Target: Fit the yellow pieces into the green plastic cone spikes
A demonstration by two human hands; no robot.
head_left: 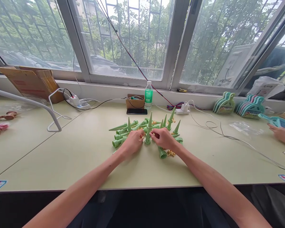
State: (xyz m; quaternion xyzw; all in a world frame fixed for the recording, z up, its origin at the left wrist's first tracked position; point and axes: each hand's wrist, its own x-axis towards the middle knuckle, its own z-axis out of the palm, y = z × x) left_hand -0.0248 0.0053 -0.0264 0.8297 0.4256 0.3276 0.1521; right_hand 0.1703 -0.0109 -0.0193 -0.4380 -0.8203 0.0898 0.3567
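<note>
A green plastic cone-shaped spike [147, 138] stands upright on the table between my two hands, its point up. My left hand [133, 141] is just left of it with fingers curled in; what they hold, if anything, is hidden. On the other side my right hand [165, 138] has thumb and fingers pinched together close against the cone, and I cannot make out what is in the pinch. Around both hands lies a loose pile of green spikes and tubes, including a hollow tube [162, 154] by my right wrist. Small yellow plastic pieces [171, 153] are scattered among them.
Behind the pile are a black phone [136, 111], a small cardboard box [135, 102] and a water bottle [148, 95]. A white cable [220, 133] runs across the right side. Another person's hand [281, 133] holds a blue plastic item. A white lamp arm [35, 104] crosses the left.
</note>
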